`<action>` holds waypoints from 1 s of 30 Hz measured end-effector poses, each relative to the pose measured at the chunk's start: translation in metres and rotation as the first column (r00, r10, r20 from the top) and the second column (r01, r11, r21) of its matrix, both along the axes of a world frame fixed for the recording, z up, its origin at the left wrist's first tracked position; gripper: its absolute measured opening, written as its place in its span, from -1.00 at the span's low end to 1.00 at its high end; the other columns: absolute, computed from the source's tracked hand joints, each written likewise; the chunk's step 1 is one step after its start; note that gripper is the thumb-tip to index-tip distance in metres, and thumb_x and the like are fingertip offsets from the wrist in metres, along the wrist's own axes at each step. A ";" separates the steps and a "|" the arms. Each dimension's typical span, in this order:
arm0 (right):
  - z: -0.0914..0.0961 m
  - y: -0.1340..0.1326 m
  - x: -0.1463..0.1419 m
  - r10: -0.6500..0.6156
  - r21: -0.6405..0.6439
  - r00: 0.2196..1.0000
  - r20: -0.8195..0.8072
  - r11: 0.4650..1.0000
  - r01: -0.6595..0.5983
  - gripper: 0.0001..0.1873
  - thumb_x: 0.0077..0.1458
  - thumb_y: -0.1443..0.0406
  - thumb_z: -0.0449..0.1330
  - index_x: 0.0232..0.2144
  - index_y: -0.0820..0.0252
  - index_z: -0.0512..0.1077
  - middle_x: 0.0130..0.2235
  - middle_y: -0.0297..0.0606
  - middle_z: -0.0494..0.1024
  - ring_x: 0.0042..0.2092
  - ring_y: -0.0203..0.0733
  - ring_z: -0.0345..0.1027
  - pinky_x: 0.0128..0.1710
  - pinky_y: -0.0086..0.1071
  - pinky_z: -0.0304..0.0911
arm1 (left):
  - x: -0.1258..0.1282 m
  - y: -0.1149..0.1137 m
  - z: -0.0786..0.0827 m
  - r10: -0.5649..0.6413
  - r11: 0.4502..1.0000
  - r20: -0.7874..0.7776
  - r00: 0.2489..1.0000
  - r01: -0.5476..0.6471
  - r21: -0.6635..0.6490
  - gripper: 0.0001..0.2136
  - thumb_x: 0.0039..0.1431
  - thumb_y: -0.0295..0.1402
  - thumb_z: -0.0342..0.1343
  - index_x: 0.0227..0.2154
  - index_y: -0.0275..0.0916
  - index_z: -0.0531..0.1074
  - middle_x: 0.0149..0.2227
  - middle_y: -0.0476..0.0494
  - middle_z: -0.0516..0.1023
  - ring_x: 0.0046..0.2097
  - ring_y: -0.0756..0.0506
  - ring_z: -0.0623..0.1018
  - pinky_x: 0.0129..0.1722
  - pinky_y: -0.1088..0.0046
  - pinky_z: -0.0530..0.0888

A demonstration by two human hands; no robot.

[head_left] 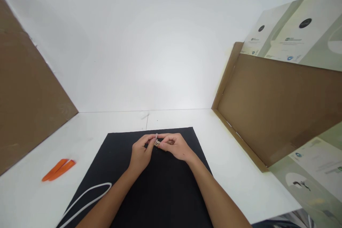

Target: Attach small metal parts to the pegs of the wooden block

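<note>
A small tan and silvery piece point(157, 143) is between my two hands, over the far half of a black mat point(165, 185). My left hand point(142, 150) pinches its left side with thumb and fingers. From the right, my right hand point(175, 146) has its thumb and fingers closed on the other side. A shiny bit sticks up at the top, by the fingertips. My fingers cover much of the piece, and it is too small to tell its kind.
Two orange strips point(58, 169) lie on the white table point(32, 199) to the left. A white cord point(89, 189) loops over the mat beside my left forearm. Brown cardboard panels point(283, 99) stand at both sides, with a white wall point(149, 42) behind.
</note>
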State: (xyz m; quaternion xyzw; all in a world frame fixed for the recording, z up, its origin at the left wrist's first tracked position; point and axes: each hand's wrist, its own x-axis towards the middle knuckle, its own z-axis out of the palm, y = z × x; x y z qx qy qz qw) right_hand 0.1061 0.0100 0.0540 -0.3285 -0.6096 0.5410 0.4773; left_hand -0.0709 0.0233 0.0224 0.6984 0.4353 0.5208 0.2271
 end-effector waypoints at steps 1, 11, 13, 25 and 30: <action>0.000 0.000 0.000 -0.006 0.003 1.000 0.003 1.000 0.006 -0.68 -0.08 0.07 0.36 -0.52 0.23 0.53 -0.01 -0.07 0.56 -0.16 -0.06 0.52 -0.10 -0.18 0.39 | 0.000 0.000 0.000 0.001 1.000 0.001 1.000 -0.001 -0.002 -0.82 0.24 -0.29 0.07 -0.20 -0.19 0.54 -0.20 -0.11 0.62 -0.20 -0.09 0.60 -0.19 0.41 0.51; -0.004 0.004 -0.006 -0.167 -0.052 0.984 -0.056 0.985 0.164 -0.65 -0.03 0.03 0.32 -0.41 0.23 0.48 -0.42 -0.20 0.63 -0.34 -0.13 0.55 -0.18 -0.20 0.42 | 0.004 -0.004 0.003 -0.049 0.997 -0.030 0.998 0.050 0.053 -0.82 0.25 -0.31 0.05 -0.22 -0.19 0.54 -0.19 -0.14 0.63 -0.19 -0.10 0.60 -0.17 0.39 0.52; -0.003 0.002 -0.005 -0.116 -0.040 0.991 -0.060 0.993 0.114 -0.67 -0.05 0.06 0.34 -0.44 0.22 0.49 -0.34 -0.17 0.64 -0.30 -0.13 0.55 -0.14 -0.19 0.41 | 0.003 -0.003 0.002 -0.036 0.998 -0.020 0.999 0.037 0.052 -0.82 0.25 -0.30 0.06 -0.23 -0.19 0.54 -0.20 -0.13 0.63 -0.20 -0.10 0.60 -0.18 0.40 0.52; -0.004 0.002 -0.005 -0.119 -0.063 0.991 -0.055 0.991 0.116 -0.66 -0.02 0.04 0.32 -0.40 0.21 0.47 -0.31 -0.17 0.64 -0.27 -0.13 0.55 -0.15 -0.21 0.41 | 0.003 -0.004 0.004 -0.017 0.999 -0.015 1.000 0.018 0.038 -0.82 0.24 -0.30 0.06 -0.23 -0.19 0.55 -0.22 -0.12 0.63 -0.22 -0.09 0.60 -0.20 0.41 0.52; -0.007 0.005 -0.005 -0.188 -0.060 0.982 -0.031 0.981 0.186 -0.65 0.02 0.03 0.29 -0.39 0.22 0.46 -0.42 -0.21 0.63 -0.32 -0.13 0.55 -0.22 -0.24 0.41 | 0.004 -0.005 0.004 -0.037 0.998 -0.029 0.999 0.038 0.045 -0.83 0.25 -0.31 0.06 -0.24 -0.18 0.55 -0.22 -0.12 0.63 -0.21 -0.09 0.59 -0.18 0.41 0.51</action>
